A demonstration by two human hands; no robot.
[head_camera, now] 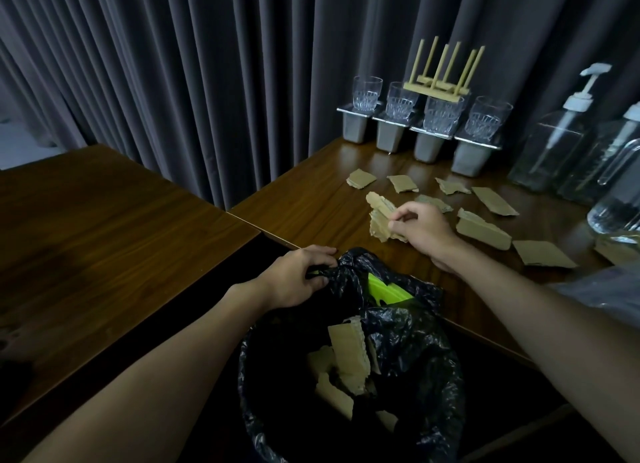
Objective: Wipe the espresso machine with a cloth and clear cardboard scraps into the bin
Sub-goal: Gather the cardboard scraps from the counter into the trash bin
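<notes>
Beside the counter, the left hand grips the black bin liner, likely to hold it open, while the right hand, fingers curled, pinches cardboard scraps bound for it.

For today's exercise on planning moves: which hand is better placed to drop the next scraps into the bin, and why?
The right hand: its fingers pinch scraps over the table, close to the bin. The left hand grips the bag at its edge, apparently holding it open.
</notes>
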